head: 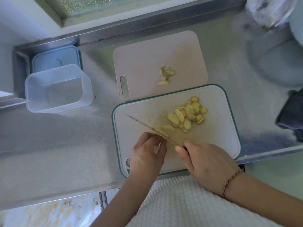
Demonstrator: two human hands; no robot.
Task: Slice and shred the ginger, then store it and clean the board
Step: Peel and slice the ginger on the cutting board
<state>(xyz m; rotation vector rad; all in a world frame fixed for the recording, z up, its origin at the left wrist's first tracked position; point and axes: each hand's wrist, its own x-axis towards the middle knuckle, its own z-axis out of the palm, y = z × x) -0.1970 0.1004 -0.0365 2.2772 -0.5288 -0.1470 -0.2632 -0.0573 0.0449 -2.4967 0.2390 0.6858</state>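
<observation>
The knife (147,126) is gripped at its handle by the right hand (208,163), fingers curled round it, w/ the blade running up and to the left across the green-rimmed board (229,141), tip toward the desk's left edge. On the other side of the blade, the left hand (147,153) is curled, fingertips pinching what looks like a small ginger piece (162,132) right against the blade; how much is left under the fingers can't be told. The key relation: the piece lies just in front of the left fingertips and touching the blade's near half, so the left hand is the nearer one, and the cut line is set by the blade's diagonal axis. The sliced ginger (186,115) is heaped beyond the blade, toward the board's far-right part, near but apart from the knife. Slicing is judged nearly done; shredding not yet begun. Further out, a pink board (147,63) lies at the far side w/ a few trimmings (165,75) on it. An uncovered clear container (57,89) and its blue lid (55,58) are set near the desk's far-left corner, well apart from the slices. A dark cloth (293,118) is seen at the right edge.
</observation>
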